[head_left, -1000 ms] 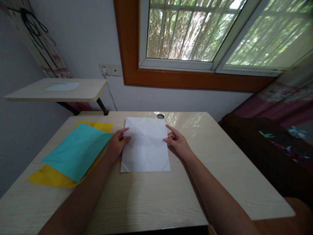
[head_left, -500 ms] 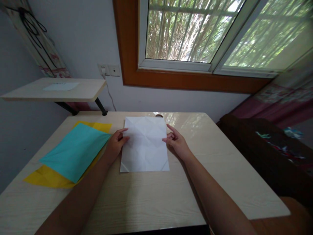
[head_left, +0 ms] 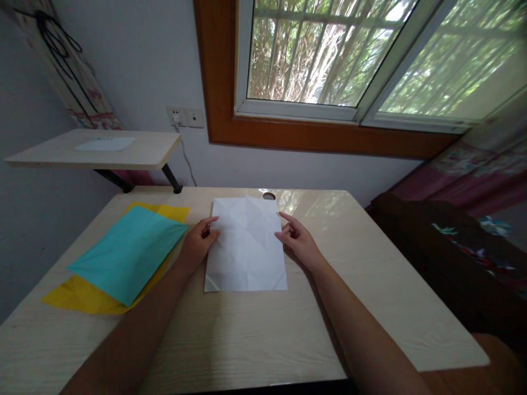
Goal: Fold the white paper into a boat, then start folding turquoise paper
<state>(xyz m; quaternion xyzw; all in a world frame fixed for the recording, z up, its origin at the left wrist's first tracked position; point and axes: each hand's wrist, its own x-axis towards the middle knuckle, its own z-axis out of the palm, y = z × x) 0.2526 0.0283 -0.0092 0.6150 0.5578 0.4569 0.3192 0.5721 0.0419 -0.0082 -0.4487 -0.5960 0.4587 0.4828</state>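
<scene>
A creased white sheet of paper (head_left: 246, 246) lies flat on the pale wooden table (head_left: 255, 323), straight in front of me. My left hand (head_left: 197, 245) rests at the sheet's left edge, thumb and forefinger pinching it. My right hand (head_left: 298, 241) sits at the right edge with its fingertips touching the paper. The sheet's near left corner is folded up a little.
A teal sheet (head_left: 127, 253) lies on a yellow sheet (head_left: 86, 296) at the table's left. A small round hole (head_left: 269, 196) is in the table behind the white paper. A wall shelf (head_left: 99, 149) is at the back left, dark furniture (head_left: 444, 258) at the right.
Both hands stay at the sheet's edges; only the view has shifted slightly.
</scene>
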